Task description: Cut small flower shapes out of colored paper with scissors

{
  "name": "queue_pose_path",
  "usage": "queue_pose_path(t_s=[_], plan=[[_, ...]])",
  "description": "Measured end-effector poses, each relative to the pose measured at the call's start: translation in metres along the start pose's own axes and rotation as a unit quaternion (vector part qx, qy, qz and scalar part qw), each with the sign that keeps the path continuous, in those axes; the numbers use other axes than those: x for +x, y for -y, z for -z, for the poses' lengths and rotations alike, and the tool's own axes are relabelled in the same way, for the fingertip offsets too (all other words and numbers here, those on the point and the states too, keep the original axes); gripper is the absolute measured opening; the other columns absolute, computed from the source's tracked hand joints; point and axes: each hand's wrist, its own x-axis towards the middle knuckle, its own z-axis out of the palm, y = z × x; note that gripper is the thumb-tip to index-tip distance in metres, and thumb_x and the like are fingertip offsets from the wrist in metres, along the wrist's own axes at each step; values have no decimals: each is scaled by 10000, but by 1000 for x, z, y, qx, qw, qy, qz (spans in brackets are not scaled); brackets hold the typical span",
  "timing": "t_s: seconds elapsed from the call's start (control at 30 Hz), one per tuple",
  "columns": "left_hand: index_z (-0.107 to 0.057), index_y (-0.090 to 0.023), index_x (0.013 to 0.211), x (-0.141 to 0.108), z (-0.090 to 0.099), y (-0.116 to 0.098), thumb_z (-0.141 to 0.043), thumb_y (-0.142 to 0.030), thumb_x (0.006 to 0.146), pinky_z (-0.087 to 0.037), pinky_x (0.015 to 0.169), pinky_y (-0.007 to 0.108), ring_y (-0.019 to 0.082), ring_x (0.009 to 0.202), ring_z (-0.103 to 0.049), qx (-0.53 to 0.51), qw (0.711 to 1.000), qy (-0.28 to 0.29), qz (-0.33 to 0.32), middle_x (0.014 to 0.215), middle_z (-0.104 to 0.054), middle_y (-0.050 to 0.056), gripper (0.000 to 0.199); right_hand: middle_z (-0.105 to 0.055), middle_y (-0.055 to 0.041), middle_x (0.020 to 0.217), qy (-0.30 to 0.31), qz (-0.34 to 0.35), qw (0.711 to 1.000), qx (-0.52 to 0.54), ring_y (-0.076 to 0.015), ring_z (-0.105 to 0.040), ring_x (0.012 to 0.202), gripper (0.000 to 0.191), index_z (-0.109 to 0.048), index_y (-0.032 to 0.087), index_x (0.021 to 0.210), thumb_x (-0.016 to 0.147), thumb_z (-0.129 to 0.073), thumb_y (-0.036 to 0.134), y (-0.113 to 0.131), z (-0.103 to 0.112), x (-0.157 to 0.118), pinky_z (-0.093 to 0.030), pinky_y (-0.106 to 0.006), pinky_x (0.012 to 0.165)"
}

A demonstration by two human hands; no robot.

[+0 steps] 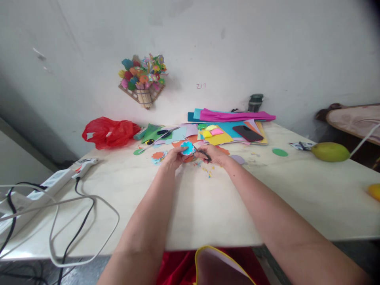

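Note:
My left hand [175,156] is closed on a blue paper flower [187,148] with a scalloped edge, held above the table. In my right hand [212,153] is a pair of scissors [204,154] with dark handles, its blades at the flower's right edge. Small paper scraps [209,171] lie scattered below my hands. To the left of them sits a little pile of scalloped paper flowers [158,156], an orange one on top. A purple paper circle [237,159] lies just right of my right hand, and orange paper shows behind the flower.
Coloured paper sheets [221,139], a phone [247,133] and a second pair of scissors [168,132] lie at the back. A red plastic bag [109,132] stands back left. Power strips [56,180] and cables [92,198] occupy the left; a green mango [330,152] lies right.

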Motion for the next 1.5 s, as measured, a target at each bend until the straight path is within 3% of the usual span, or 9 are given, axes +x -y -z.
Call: queue_pose_path(t_s=[0.17, 0.4, 0.63, 0.8, 0.93, 1.17, 1.37, 1.5], plan=[[-699, -122, 832, 0, 2, -1, -698, 54, 711, -580, 498, 226, 184, 582, -717, 2, 1000, 7, 12, 695, -732, 60, 214, -455, 78, 427, -3, 3, 998, -68, -76, -368, 381, 296, -625, 192, 645, 652, -836, 400, 7, 0, -4, -247, -222, 389], [-705, -108, 848, 0, 5, -1, -683, 69, 717, -641, 590, 260, 200, 640, -744, -1, 1000, 17, 16, 749, -756, 89, 222, -440, 73, 454, 13, 13, 995, -103, -71, -364, 397, 329, -580, 201, 604, 689, -816, 415, 8, 5, -7, -245, -226, 404], [-691, -106, 806, -1, 6, -2, -665, 77, 737, -625, 547, 233, 178, 589, -729, 13, 1000, 11, 15, 698, -737, 67, 197, -424, 79, 469, 27, 25, 993, -108, -66, -344, 403, 324, -573, 196, 605, 682, -801, 413, 0, 10, -2, -230, -229, 416], [-732, -101, 888, 6, 11, -1, -707, 62, 702, -636, 587, 253, 201, 649, -752, 25, 1000, 14, 13, 763, -774, 80, 249, -439, 73, 461, 30, 12, 991, -131, -73, -359, 401, 295, -620, 186, 635, 688, -807, 407, 6, 12, -5, -248, -232, 418], [-727, -108, 821, 10, 15, -1, -729, 52, 687, -627, 600, 249, 192, 639, -743, 43, 998, 36, 10, 744, -770, 77, 208, -444, 67, 439, 40, -3, 991, -129, -83, -368, 391, 266, -631, 185, 643, 696, -803, 380, 11, 15, -9, -256, -232, 411], [-705, -117, 714, 17, 23, 4, -770, 20, 660, -623, 649, 280, 188, 625, -718, 96, 992, 84, -15, 716, -761, 86, 161, -497, 43, 452, -29, -18, 998, -60, -78, -387, 396, 292, -608, 182, 649, 724, -829, 358, 6, 28, -11, -262, -220, 391], [-678, -135, 618, 23, 27, 9, -877, -43, 591, -600, 641, 284, 176, 607, -686, 162, 976, 145, -23, 652, -723, 65, 221, -642, -10, 570, -80, -20, 996, -18, -102, -518, 454, 291, -636, 163, 738, 690, -884, 307, 11, 27, -14, -277, -209, 389], [-693, -131, 601, 20, 23, 10, -929, -96, 545, -573, 644, 289, 202, 648, -709, 205, 963, 170, -33, 636, -716, 72, 245, -637, 20, 580, -82, 4, 996, 14, -122, -570, 513, 290, -642, 168, 821, 645, -867, 217, 17, 21, -13, -377, -214, 456]])
